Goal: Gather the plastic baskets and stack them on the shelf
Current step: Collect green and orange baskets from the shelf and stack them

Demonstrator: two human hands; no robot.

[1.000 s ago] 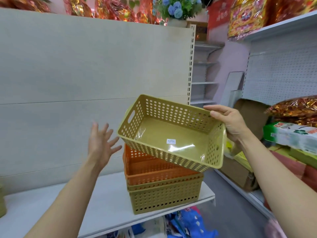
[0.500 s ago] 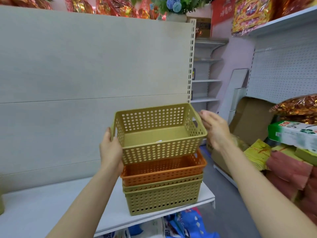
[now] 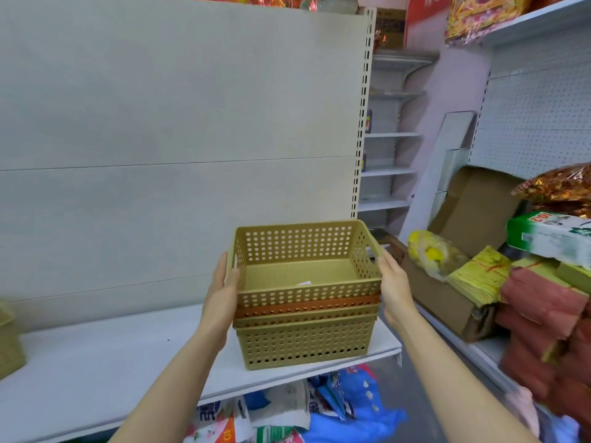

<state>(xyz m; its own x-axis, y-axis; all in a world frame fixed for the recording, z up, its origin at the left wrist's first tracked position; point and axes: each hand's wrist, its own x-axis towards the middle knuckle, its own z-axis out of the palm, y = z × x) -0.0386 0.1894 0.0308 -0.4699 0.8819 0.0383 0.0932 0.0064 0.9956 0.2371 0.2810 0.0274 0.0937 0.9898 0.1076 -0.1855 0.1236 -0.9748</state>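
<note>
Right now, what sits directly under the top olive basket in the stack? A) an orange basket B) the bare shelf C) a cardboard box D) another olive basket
A: an orange basket shows as a thin orange band right beneath the top olive basket, with more olive baskets below it on the white shelf; the left hand and right hand grip the top one's sides.

I read red letters resembling "ZOI" on the green-and-white box (image 3: 550,235) at right; the small white sticker (image 3: 303,283) inside my top basket (image 3: 307,270) is illegible.
</note>
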